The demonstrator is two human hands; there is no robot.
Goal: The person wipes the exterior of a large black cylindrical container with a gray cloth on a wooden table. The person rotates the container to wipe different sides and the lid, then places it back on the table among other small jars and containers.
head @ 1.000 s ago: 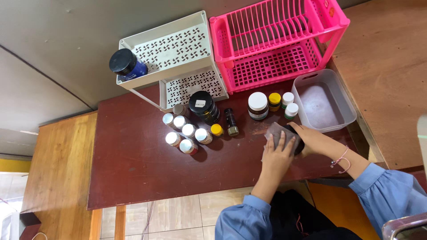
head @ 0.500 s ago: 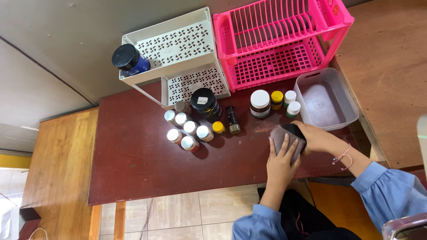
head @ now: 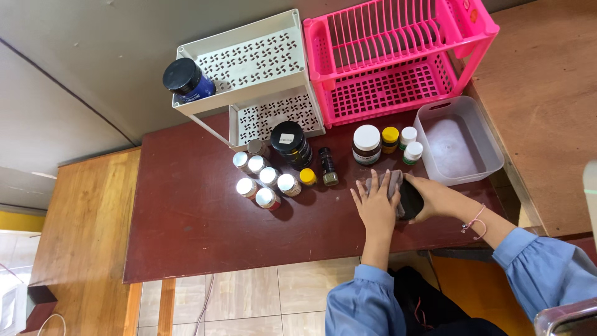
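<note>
A person's left hand presses a soft grey cloth flat against a black-lidded jar, likely rigid and smooth, gripped around its side by the right hand.

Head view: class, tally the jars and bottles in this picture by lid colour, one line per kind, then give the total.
Silver-lidded small jars: 7
White-lidded jars and bottles: 3
Yellow-lidded small jars: 2
Black-lidded jars: 3, counting the black jar gripped by the right hand beside the grey cloth
Slim dark spice bottle: 1
Total: 16
</note>
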